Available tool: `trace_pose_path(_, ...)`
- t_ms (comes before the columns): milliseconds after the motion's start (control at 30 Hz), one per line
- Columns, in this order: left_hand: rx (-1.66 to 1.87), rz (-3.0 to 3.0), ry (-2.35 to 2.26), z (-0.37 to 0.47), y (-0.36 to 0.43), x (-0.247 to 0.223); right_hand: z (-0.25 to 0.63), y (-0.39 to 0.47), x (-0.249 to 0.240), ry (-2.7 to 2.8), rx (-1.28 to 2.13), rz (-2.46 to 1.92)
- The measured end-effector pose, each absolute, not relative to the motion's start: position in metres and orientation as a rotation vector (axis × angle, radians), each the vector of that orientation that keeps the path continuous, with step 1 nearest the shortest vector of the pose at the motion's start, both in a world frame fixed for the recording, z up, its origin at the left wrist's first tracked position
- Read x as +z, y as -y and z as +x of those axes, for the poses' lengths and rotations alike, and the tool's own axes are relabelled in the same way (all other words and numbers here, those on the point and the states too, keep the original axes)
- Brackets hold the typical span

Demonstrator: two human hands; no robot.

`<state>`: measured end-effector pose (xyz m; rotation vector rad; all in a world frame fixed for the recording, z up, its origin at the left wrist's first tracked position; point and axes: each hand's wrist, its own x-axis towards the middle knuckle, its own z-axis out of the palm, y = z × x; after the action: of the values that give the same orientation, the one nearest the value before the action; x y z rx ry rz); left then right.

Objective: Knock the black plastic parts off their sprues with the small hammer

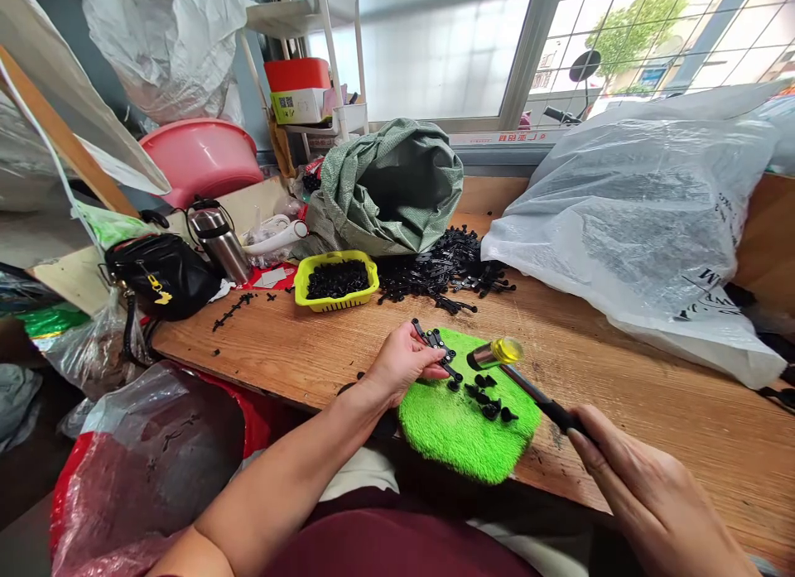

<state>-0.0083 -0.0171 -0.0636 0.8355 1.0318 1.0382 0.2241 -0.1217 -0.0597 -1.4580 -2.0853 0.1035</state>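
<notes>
Over the left edge of a bright green cloth point(460, 436), my left hand point(403, 358) pinches a black jointed plastic piece point(436, 345). Its lower end hangs close to a small black knob-like part point(455, 384) on the cloth. My right hand point(633, 469) is wrapped round the black handle of a mallet point(497, 353) with a yellow, see-through face and a metal head. The mallet's head hovers at the cloth's upper right; whether it touches anything is unclear. Several loose black knob-like parts point(490, 401) lie on the cloth just below it.
Behind the cloth stand a yellow basket point(303, 291) of small black parts and a heap of black pieces point(447, 266) spilling before a green woven sack point(385, 204). A white plastic bag point(621, 229) fills the right side. A steel flask point(220, 242) and black bag point(165, 275) stand left.
</notes>
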Motion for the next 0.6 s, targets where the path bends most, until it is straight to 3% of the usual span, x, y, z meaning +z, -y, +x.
trace_pose_path(333, 1.086, 0.923, -1.083, -0.007, 0.019, -0.068, 0.211, 0.122, -0.044, 2.168, -0.124, -1.363)
trace_pose_path(600, 1.064, 0.982, -1.095, -0.008, 0.017, -0.073, 0.217, 0.121, -0.061, 2.253, -0.046, -1.449)
